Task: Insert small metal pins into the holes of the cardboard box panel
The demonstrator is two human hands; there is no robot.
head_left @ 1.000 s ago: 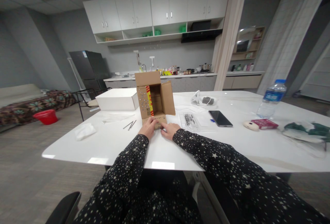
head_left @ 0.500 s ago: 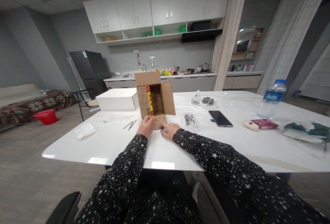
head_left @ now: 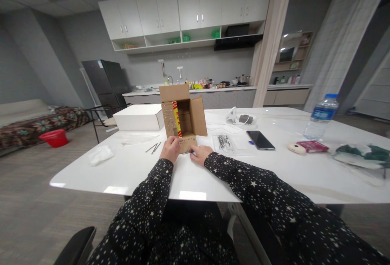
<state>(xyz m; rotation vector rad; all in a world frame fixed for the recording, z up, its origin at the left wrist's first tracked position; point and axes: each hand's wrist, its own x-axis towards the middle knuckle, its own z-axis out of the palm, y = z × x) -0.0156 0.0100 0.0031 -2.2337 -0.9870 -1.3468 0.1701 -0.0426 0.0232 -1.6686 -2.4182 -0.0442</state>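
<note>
we have the cardboard box (head_left: 184,119) just beyond both hands, its mouth open, its upper flap (head_left: 174,93) raised, its right flap (head_left: 199,117) swung out and its front flap (head_left: 187,144) down between our hands. our left hand (head_left: 170,149) is curled at the front flap's left edge, our right hand (head_left: 201,155) bent at its right; we cannot tell whether either grips anything. we judge the opening done and the work at the front flap unfinished. thin sticks (head_left: 153,148) lie loose, left of the left hand.
</note>
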